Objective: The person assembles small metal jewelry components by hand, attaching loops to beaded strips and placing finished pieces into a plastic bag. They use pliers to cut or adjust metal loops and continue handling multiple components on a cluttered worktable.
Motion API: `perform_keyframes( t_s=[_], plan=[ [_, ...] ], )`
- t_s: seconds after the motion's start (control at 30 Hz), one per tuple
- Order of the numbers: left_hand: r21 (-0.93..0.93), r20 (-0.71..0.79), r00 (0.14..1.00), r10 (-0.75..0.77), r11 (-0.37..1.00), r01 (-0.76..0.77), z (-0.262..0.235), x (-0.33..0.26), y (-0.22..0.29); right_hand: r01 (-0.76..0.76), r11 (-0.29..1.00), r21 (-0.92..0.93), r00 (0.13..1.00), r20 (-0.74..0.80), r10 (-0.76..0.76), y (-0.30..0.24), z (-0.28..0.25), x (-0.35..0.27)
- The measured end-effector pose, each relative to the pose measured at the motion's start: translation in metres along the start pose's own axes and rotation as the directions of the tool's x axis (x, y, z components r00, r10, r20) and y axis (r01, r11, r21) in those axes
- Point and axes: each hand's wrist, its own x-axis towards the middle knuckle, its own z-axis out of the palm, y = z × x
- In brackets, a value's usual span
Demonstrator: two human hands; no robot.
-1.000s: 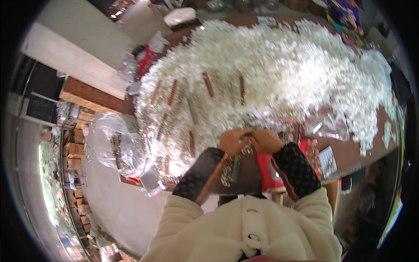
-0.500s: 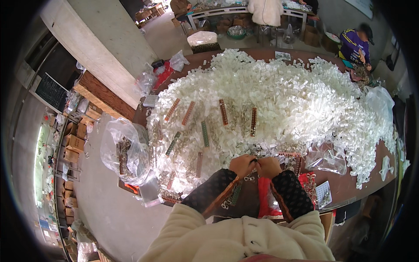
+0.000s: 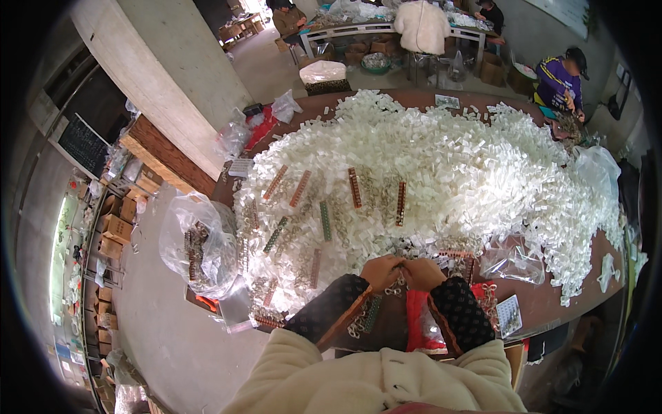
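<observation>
From the head camera, the left hand (image 3: pixel 381 270) and the right hand (image 3: pixel 422 272) meet fingertip to fingertip at the near edge of a brown table (image 3: pixel 552 303). Both are pinched shut on a small metal ring piece (image 3: pixel 398 284) that hangs between them and is too small to make out in detail. Just beyond the hands spreads a great heap of white packets (image 3: pixel 469 165), with several brown strips of clips (image 3: pixel 354 187) and a green strip (image 3: pixel 324 221) lying on it. A red bag (image 3: pixel 419 324) rests under the right wrist. A clear plastic bag (image 3: pixel 196 241) sags off the table's left end. Across the table, well apart, a person in a purple top (image 3: pixel 557 81) bends over it.
</observation>
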Motion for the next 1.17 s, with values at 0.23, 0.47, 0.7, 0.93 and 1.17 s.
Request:
perform_keyframes(
  t_s=[0.23, 0.47, 0.7, 0.93, 1.17],
  plan=[
    [-0.016, 0.016, 1.0, 0.005, 1.0, -0.005, 0.001, -0.001, -0.003, 0.034, 0.999, -0.018, 0.995, -0.088, -0.035, -0.002, 0.004, -0.002],
    [-0.009, 0.064, 0.998, -0.016, 1.0, 0.017, -0.017, -0.006, 0.013, -0.064, 0.989, -0.132, 0.989, 0.124, 0.081, -0.004, 0.008, -0.004],
    [0.073, 0.1, 0.993, -0.068, 0.995, 0.061, -0.001, -0.008, 0.003, -0.082, 0.989, -0.124, 0.996, 0.017, 0.085, 0.001, 0.027, -0.009],
    [-0.108, -0.065, 0.995, -0.081, 0.991, 0.074, -0.003, -0.014, -0.006, -0.275, 0.959, -0.066, 0.96, -0.072, 0.27, -0.009, 0.017, -0.008],
    [-0.219, 0.172, 0.973, -0.154, 0.957, 0.191, -0.021, -0.008, -0.002, -0.151, 0.988, 0.011, 0.988, 0.024, 0.151, -0.009, 0.021, -0.008]
  ],
)
